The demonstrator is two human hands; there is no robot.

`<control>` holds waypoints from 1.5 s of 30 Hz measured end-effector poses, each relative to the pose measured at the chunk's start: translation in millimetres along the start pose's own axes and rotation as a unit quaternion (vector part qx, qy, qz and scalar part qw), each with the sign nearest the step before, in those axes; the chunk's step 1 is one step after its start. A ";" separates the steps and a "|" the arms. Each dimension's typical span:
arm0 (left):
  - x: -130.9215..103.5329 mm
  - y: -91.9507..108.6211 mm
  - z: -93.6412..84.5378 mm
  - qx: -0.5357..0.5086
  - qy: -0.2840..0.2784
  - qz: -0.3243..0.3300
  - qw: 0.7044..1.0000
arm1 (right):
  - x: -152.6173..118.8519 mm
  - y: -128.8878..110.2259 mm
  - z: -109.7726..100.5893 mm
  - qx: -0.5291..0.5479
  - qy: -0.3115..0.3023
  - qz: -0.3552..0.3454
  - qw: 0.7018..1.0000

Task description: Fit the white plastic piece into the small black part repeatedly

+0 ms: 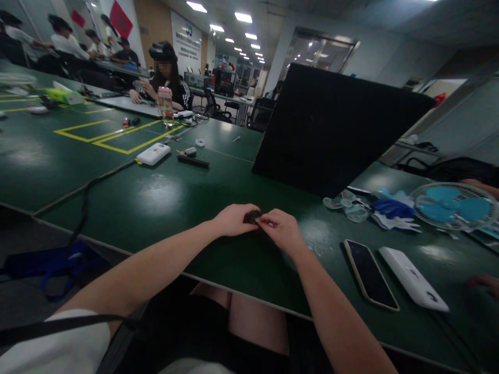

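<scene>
Just above the green tabletop, near its front edge, my left hand [234, 220] is curled around a small dark brown object [251, 216]. What kind of thing it is I cannot make out. My right hand [281, 228] meets it from the right, thumb and forefinger pinched together at the object's edge. Something small and pale shows at those fingertips, too tiny to name. Both hands are close together, and the fingers hide most of what they hold.
A large black panel [335, 130] leans behind my hands. To the right lie a phone [371, 274], a white power bank [413, 278], gloves [395, 213] and a fan [454, 205]. Leftward are another white power bank [153, 154], a black bar [193, 161] and a bottle [166, 106]. A person [166, 78] sits across.
</scene>
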State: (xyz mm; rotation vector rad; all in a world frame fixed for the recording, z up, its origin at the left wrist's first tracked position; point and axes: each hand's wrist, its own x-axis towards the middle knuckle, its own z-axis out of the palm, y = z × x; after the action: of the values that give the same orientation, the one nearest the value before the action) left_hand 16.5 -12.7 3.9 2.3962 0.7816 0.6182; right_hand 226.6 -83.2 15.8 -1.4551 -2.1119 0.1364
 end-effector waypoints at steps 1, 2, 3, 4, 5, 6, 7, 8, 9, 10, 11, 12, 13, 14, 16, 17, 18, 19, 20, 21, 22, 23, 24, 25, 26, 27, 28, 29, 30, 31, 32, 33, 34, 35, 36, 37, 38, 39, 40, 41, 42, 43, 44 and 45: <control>-0.2 0.2 0.2 0.000 0.001 -0.001 1.000 | 0.3 0.6 -0.3 0.007 -0.003 0.005 1.000; -0.4 0.3 0.4 0.000 0.003 -0.001 1.000 | 0.3 1.2 -0.8 0.013 -0.006 0.009 1.000; -0.6 0.5 0.4 -0.002 0.004 0.000 1.000 | 0.3 1.8 -1.4 0.018 -0.010 0.011 1.000; -0.9 0.7 0.4 -0.004 0.003 0.001 1.000 | 0.0 2.4 -2.0 0.021 -0.015 0.013 1.000; -1.0 0.8 0.2 -0.006 0.001 0.001 1.000 | -0.3 2.7 -2.4 0.024 -0.021 0.014 0.999; -1.1 1.0 0.0 -0.007 -0.001 0.000 1.000 | -0.7 2.8 -2.8 0.026 -0.029 0.015 0.999; -1.2 1.1 -0.3 -0.008 -0.003 -0.002 1.000 | -1.1 2.6 -3.1 0.026 -0.037 0.014 0.999; -1.2 1.3 -0.5 -0.008 -0.005 -0.006 1.000 | -1.4 2.2 -3.6 0.026 -0.045 0.011 0.999; -1.1 1.4 -0.7 -0.008 -0.007 -0.009 1.000 | -1.7 1.7 -4.4 0.024 -0.053 0.005 0.998; -1.0 1.4 -1.0 -0.009 -0.009 -0.013 1.000 | -1.9 1.2 -5.9 0.022 -0.057 0.000 0.998; -0.9 1.3 -1.2 -0.010 -0.009 -0.018 1.000 | -2.2 1.0 -8.2 0.019 -0.054 -0.002 0.998; -0.8 1.2 -1.4 -0.012 -0.008 -0.023 1.000 | -2.6 1.4 -11.4 0.015 -0.040 0.005 0.999; -0.8 0.9 -1.8 -0.014 -0.005 -0.030 0.999 | -3.0 2.4 -15.4 0.009 -0.019 0.019 1.000; -0.7 0.6 -2.1 -0.015 -0.001 -0.038 0.999 | -3.5 4.1 -19.8 0.003 0.008 0.040 0.999; -0.5 -0.1 -3.2 -0.011 0.009 -0.056 0.998 | -4.8 9.1 -28.4 -0.014 0.053 0.084 0.995; -0.4 -0.4 -3.9 -0.005 0.015 -0.066 0.998 | -5.5 11.9 -31.6 -0.024 0.058 0.097 0.993; -0.4 -0.5 -4.7 0.001 0.021 -0.076 0.997 | -6.0 14.3 -33.4 -0.033 0.049 0.102 0.993; -0.3 -0.3 -5.5 0.009 0.027 -0.084 0.996 | -6.3 16.2 -33.7 -0.040 0.029 0.102 0.994; -0.3 0.0 -6.2 0.015 0.030 -0.089 0.995 | -6.5 17.4 -32.5 -0.046 0.002 0.098 0.994; -0.3 0.5 -6.9 0.021 0.033 -0.091 0.995 | -6.4 17.9 -30.0 -0.048 -0.027 0.093 0.994; -0.4 1.1 -7.4 0.027 0.034 -0.090 0.995 | -6.1 17.8 -26.7 -0.048 -0.053 0.088 0.994; -0.5 1.8 -7.8 0.031 0.034 -0.087 0.995 | -5.7 17.3 -23.2 -0.048 -0.075 0.085 0.992; -0.7 2.4 -8.0 0.035 0.033 -0.082 0.995 | -5.2 16.7 -19.8 -0.048 -0.091 0.084 0.991; -0.8 2.8 -7.9 0.038 0.033 -0.078 0.996 | -4.7 16.2 -17.1 -0.052 -0.101 0.087 0.990; -0.8 2.9 -7.7 0.041 0.032 -0.074 0.996 | -4.2 15.9 -15.2 -0.058 -0.101 0.094 0.989; -0.7 2.8 -7.3 0.042 0.032 -0.071 0.996 | -3.8 15.8 -14.3 -0.066 -0.094 0.104 0.988; -0.6 2.4 -6.8 0.043 0.031 -0.070 0.996 | -3.4 15.9 -14.3 -0.070 -0.079 0.118 0.987; -0.4 1.8 -6.2 0.043 0.030 -0.070 0.996 | -3.0 16.2 -14.8 -0.069 -0.058 0.135 0.987; -0.2 1.2 -5.6 0.044 0.030 -0.070 0.996 | -2.7 16.4 -15.4 -0.059 -0.035 0.153 0.986; -0.1 0.6 -5.2 0.044 0.030 -0.069 0.996 | -2.3 16.7 -15.8 -0.043 -0.009 0.173 0.984; 0.0 0.2 -4.8 0.044 0.030 -0.067 0.996 | -2.0 16.9 -15.6 -0.021 0.015 0.189 0.982; 0.0 0.0 -4.7 0.045 0.031 -0.067 0.996 | -1.7 17.2 -14.7 0.005 0.036 0.198 0.979; 0.0 0.0 -4.6 0.047 0.031 -0.067 0.996 | -1.4 17.5 -13.1 0.030 0.051 0.199 0.978; -0.1 0.2 -4.7 0.048 0.031 -0.067 0.996 | -1.2 17.8 -10.8 0.049 0.059 0.193 0.978; -0.2 0.5 -4.8 0.050 0.031 -0.068 0.996 | -1.0 18.3 -8.3 0.061 0.058 0.180 0.980; -0.4 0.9 -4.9 0.051 0.029 -0.069 0.996 | -1.0 18.8 -5.7 0.065 0.052 0.165 0.983; -0.5 1.3 -5.0 0.052 0.029 -0.069 0.996 | -0.9 19.2 -3.5 0.064 0.044 0.152 0.985; -0.6 1.6 -5.1 0.052 0.029 -0.069 0.996 | -0.9 19.4 -1.8 0.064 0.039 0.144 0.987; -0.7 1.8 -5.1 0.053 0.030 -0.068 0.996 | -0.9 19.5 -0.7 0.070 0.041 0.140 0.987; -0.8 1.9 -5.1 0.054 0.031 -0.068 0.996 | -0.8 19.2 -0.3 0.084 0.047 0.139 0.986; -0.8 1.9 -5.1 0.054 0.033 -0.068 0.996 | -0.7 18.6 -0.4 0.106 0.055 0.141 0.983; -0.8 1.9 -5.1 0.055 0.034 -0.068 0.996 | -0.6 17.7 -0.7 0.130 0.062 0.145 0.979; -0.8 1.9 -5.3 0.056 0.034 -0.069 0.995 | -0.5 16.6 -1.2 0.151 0.065 0.148 0.975; -0.7 1.9 -5.4 0.056 0.032 -0.070 0.995 | -0.4 15.4 -1.6 0.166 0.066 0.151 0.972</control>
State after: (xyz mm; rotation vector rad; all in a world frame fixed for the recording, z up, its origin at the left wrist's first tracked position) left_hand 13.7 -12.6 8.9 2.4056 1.0268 0.6113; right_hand 240.3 -77.7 11.0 -1.5205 -1.6577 0.4713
